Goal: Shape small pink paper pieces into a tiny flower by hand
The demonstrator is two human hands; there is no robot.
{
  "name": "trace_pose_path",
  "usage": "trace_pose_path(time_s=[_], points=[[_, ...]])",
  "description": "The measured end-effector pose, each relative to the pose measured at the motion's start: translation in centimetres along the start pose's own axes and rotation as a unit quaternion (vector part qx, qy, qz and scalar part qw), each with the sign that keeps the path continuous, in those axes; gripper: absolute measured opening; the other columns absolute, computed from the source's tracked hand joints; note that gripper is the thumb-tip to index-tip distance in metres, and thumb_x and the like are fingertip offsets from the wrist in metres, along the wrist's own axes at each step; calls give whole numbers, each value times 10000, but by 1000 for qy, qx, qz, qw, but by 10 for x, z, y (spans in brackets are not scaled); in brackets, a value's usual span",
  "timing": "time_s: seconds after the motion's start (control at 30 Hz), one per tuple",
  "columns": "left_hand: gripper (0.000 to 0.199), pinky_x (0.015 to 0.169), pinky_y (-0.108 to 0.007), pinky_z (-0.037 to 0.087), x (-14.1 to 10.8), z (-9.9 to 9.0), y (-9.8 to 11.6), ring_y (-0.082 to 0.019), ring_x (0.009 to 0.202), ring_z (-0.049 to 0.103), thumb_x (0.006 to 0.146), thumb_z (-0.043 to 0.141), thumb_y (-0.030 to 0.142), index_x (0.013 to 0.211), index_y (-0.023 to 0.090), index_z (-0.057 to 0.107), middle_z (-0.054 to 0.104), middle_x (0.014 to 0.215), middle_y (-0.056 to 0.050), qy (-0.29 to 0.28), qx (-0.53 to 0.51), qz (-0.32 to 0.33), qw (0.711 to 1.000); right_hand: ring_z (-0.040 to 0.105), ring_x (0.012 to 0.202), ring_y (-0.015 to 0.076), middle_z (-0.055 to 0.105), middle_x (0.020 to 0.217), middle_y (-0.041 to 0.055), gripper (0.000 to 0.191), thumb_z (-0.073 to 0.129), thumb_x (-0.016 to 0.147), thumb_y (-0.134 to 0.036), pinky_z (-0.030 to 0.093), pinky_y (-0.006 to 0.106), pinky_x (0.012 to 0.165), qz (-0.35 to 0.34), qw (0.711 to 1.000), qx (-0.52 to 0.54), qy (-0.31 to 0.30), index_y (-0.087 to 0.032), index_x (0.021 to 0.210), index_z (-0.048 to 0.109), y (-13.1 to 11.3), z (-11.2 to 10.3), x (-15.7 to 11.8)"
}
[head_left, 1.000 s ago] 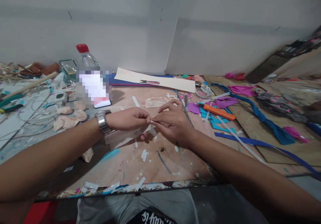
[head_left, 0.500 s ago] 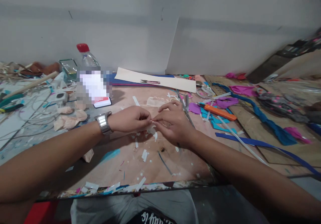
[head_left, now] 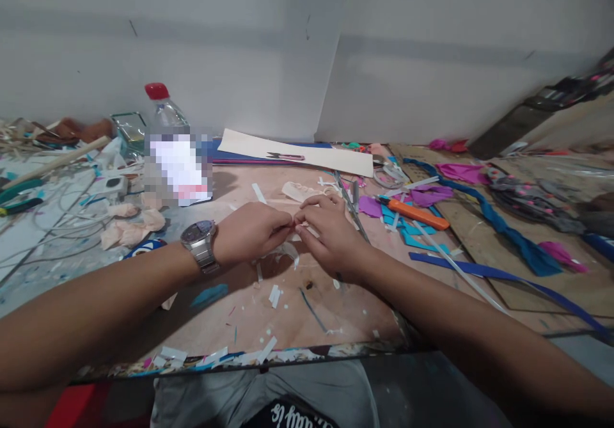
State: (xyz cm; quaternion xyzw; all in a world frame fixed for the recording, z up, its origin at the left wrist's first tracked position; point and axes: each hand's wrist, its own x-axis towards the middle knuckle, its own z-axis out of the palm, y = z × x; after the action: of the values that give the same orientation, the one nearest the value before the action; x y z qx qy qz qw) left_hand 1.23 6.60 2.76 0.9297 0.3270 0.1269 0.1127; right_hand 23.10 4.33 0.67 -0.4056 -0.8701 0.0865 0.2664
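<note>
My left hand [head_left: 252, 231], below a wrist with a metal watch [head_left: 199, 239], is closed with thumb and fingers pinched. Its fingertips meet those of my right hand [head_left: 329, 231], whose thumb and index finger are also pinched together. A small pale piece shows partly between the fingertips; most of it is hidden. Beneath the hands, thin whitish scraps [head_left: 288, 252] lie on the wooden work surface [head_left: 288, 325]. Just behind my right hand rests a cream fabric piece [head_left: 302, 191].
An orange cutter [head_left: 417, 214] lies at right among blue and purple scraps. Small snips [head_left: 286, 156] rest on a cream strip [head_left: 336, 160] at the back. A red-capped bottle [head_left: 165, 105] stands behind a blurred phone [head_left: 180, 166]. Green-handled pliers [head_left: 22, 191] sit far left.
My left wrist has turned, so the watch face now shows. The fingertips remain together, and the pale piece between them is less visible. A blue-and-white round object has come into view behind the left forearm.
</note>
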Motion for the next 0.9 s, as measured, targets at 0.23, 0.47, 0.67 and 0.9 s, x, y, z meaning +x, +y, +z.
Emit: trace_pose_path(time_s=[0.23,0.47,0.67,0.9], points=[[332,634,-282,339,0,-1,-1,-173,697,624,1053,457,329,893,180,706,732,796,-55,-20,17,12,1000,604,1130,280,750,958,62,126,576,951,-212,269,506,1037,-2,1000,0,5,-210,950,701,0,0,0],[340,653,-286,343,0,0,-2,-187,738,647,1062,452,339,931,183,724,757,849,-68,-21,19,9,1000,604,1163,284,757,976,57,129,575,957,-212,246,523,1053,3,1000,-2,3,-211,957,704,0,0,-1],[388,613,-277,305,2,-4,-4,-145,626,562,1044,500,434,926,181,771,727,738,-43,-34,-68,-43,996,602,1178,284,759,931,39,90,601,974,-252,236,521,1080,-32,999,-21,20,-221,926,671,1,0,-2],[328,619,-257,329,3,-7,-6,-116,624,548,1002,532,353,850,150,740,712,731,-16,-74,-152,-58,984,625,1117,265,718,875,25,93,584,947,-234,259,512,1071,-53,996,-34,56,-224,866,628,0,0,-4]])
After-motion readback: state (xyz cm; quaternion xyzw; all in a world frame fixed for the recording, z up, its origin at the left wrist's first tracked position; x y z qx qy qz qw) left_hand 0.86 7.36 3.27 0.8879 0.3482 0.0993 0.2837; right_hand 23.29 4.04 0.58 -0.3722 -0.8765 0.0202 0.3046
